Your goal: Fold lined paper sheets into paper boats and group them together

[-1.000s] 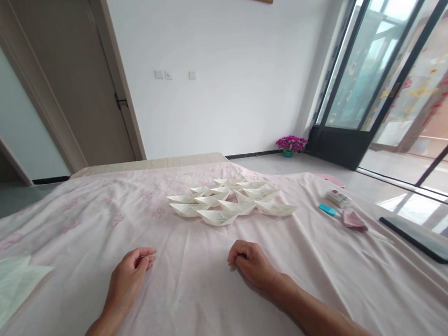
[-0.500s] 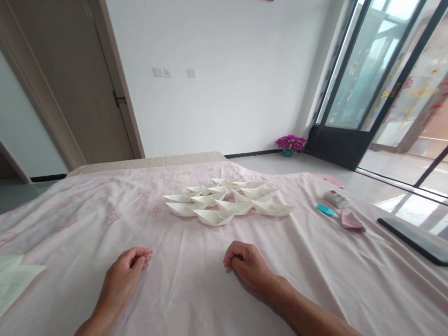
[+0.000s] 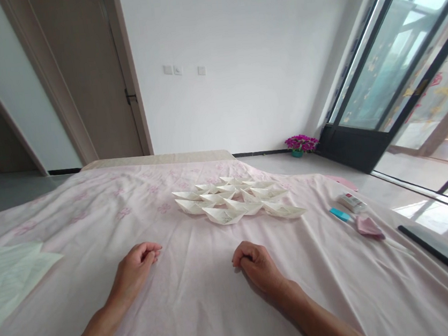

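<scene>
Both of my hands rest on a pale pink floral cloth (image 3: 174, 303). My left hand (image 3: 138, 267) lies with its fingers curled together, and nothing shows in it. To its right, my right hand (image 3: 255, 264) is closed in a loose fist, also with no object visible. Beyond them sits a cluster of several white folded paper boats (image 3: 223, 215), apart from both hands, nearest to the right one. Left of my left hand are light green sheets of paper (image 3: 14, 278) with faint lines, partly cut off by the frame's edge.
On the right lie a blue item (image 3: 340, 214), a small clear-and-white pack (image 3: 351, 202), a folded pink cloth (image 3: 369, 226) and a dark-edged flat slab (image 3: 444, 251). Purple flowers in a pot (image 3: 297, 152) stand on the floor by the glass door (image 3: 378, 102).
The view has turned slightly left, so the scene sits farther right in the picture. My hands keep their poses on the cloth, and the paper boats have not moved.
</scene>
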The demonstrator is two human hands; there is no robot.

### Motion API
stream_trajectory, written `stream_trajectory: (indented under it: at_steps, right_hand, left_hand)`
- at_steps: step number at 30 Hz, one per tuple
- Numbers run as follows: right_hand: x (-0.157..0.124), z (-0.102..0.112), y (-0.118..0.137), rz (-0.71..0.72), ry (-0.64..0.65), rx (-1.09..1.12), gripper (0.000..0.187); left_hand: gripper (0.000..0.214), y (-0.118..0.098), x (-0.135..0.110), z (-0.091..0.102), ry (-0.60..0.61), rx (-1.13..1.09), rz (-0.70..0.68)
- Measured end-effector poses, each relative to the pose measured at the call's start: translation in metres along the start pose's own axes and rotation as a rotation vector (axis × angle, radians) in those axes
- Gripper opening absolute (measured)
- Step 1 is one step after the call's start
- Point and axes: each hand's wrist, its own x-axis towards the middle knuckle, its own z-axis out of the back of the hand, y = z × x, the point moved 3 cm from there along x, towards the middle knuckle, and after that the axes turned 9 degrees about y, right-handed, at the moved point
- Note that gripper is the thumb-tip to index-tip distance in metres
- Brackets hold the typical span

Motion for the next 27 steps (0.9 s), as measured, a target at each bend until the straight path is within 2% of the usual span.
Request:
stream_trajectory:
  at_steps: [17, 22, 24, 27]
  right_hand:
    - [-0.002, 0.001, 0.000, 0.054, -0.053, -0.020, 0.029]
    - [0.000, 0.008, -0.006, 0.110, -0.202, -0.096, 0.029]
    - [0.001, 0.022, -0.009, 0.141, -0.300, -0.182, 0.028]
    - [0.000, 0.059, -0.017, 0.116, -0.506, -0.421, 0.027]
  left_hand:
    - [0.035, -0.004, -0.003, 0.001, -0.001, -0.004, 0.015]
    - [0.036, -0.003, -0.002, 0.000, 0.006, -0.003, 0.014]
    - [0.037, -0.003, -0.002, 0.000, 0.012, 0.005, 0.010]
    - [0.038, -0.001, -0.002, 0.000, 0.015, 0.034, 0.010]
